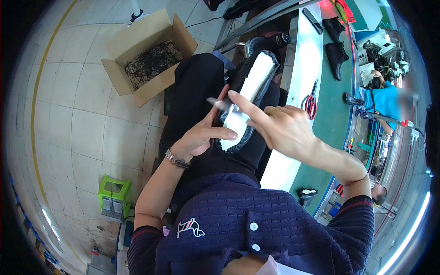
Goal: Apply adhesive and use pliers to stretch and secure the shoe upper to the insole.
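An unfinished black shoe (259, 79) lies bottom up across my lap, its white underside framed by the ruffled edge of the black upper. My left hand (201, 135) grips its near part, the thumb pressed on the white face and the fingers along the left side. Over the middle of the shoe is my right hand (284, 130), index finger stretched along a small metallic tool (223, 105). Motion blurs that tool, so its exact kind is unclear. Its thin tip points left, past the shoe's edge.
Right of my lap runs a white bench edge (279, 169) with red-handled scissors (311, 103) and a green surface bearing black ankle boots (337, 59). An open cardboard box (156, 59) of tangled black strands and a green stool (113, 197) stand left. A co-worker in blue (382, 103) sits across.
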`<state>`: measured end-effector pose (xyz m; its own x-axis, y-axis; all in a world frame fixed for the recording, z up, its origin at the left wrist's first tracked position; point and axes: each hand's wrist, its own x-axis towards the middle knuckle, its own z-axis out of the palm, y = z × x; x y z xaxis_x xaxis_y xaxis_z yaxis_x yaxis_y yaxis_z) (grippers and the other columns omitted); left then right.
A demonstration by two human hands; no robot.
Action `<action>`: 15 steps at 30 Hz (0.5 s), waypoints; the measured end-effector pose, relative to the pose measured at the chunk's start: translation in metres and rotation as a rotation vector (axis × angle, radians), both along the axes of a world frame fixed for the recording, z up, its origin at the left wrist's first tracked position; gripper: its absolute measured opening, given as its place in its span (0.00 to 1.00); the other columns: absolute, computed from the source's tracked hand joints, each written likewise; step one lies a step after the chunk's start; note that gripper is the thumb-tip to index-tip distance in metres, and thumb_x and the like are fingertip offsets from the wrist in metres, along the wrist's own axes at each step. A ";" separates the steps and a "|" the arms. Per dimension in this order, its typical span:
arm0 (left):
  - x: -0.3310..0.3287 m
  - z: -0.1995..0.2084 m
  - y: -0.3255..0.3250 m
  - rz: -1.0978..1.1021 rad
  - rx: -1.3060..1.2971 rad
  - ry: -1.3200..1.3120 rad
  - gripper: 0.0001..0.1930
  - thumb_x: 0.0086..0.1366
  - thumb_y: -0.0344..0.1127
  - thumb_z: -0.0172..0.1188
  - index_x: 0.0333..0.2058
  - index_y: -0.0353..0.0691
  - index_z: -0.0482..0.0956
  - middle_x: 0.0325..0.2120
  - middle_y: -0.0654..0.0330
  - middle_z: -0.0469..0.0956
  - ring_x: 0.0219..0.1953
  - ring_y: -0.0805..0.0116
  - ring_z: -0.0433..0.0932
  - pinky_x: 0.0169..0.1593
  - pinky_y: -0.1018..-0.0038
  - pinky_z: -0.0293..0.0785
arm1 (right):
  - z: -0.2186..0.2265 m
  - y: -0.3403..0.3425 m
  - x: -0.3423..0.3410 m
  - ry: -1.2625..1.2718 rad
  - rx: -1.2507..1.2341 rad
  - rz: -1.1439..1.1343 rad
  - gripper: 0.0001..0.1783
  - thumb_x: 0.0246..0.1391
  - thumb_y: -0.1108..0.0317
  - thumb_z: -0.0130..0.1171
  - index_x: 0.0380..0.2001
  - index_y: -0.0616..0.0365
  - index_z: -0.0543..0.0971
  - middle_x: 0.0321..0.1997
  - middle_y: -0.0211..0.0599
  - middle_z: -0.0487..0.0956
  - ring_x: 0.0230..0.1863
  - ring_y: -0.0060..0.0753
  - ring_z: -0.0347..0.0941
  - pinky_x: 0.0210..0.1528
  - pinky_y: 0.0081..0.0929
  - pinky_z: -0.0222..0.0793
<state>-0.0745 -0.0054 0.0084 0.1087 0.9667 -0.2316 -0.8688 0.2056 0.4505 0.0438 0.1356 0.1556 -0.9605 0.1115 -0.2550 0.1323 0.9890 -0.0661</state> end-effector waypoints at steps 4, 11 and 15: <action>0.009 -0.013 -0.003 0.109 0.159 -0.258 0.41 0.70 0.45 0.52 0.71 0.60 0.33 0.70 0.62 0.44 0.70 0.67 0.49 0.68 0.63 0.52 | 0.012 0.016 0.001 -0.245 0.013 -0.048 0.41 0.51 0.70 0.59 0.67 0.30 0.59 0.19 0.34 0.73 0.19 0.35 0.74 0.19 0.32 0.72; 0.016 -0.002 -0.005 0.122 0.110 -0.251 0.34 0.74 0.48 0.41 0.71 0.58 0.34 0.70 0.60 0.46 0.70 0.66 0.50 0.68 0.63 0.53 | 0.007 0.004 0.025 0.014 0.368 0.300 0.42 0.47 0.74 0.54 0.62 0.15 0.64 0.38 0.39 0.73 0.42 0.32 0.73 0.27 0.17 0.76; 0.023 0.009 -0.002 0.199 0.050 -0.104 0.32 0.75 0.46 0.41 0.71 0.52 0.37 0.69 0.58 0.47 0.69 0.65 0.51 0.68 0.65 0.52 | 0.013 0.004 0.022 -0.137 0.244 0.270 0.41 0.50 0.74 0.54 0.63 0.18 0.63 0.34 0.43 0.76 0.34 0.32 0.76 0.26 0.22 0.76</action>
